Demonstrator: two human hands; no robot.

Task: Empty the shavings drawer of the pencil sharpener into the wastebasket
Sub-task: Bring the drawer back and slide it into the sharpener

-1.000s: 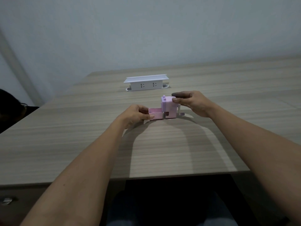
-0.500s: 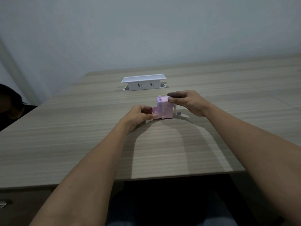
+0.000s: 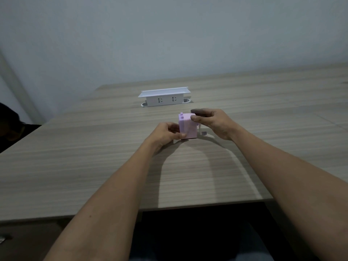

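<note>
A small pink pencil sharpener (image 3: 189, 127) stands on the wooden table (image 3: 94, 157), its grey crank (image 3: 202, 131) sticking out on the right. My right hand (image 3: 212, 122) grips the sharpener's top and right side. My left hand (image 3: 167, 133) presses against its lower left face, fingertips on the shavings drawer, which sits pushed into the body and is hidden by my fingers. No wastebasket is in view.
A white pop-up power socket box (image 3: 164, 97) stands on the table behind the sharpener. The table's front edge runs just below my forearms. A dark-haired person (image 3: 9, 123) sits at the far left edge.
The drawer stuck out to the left of the sharpener; my left hand has pushed it rightward into the body. My right hand kept its hold on the sharpener.
</note>
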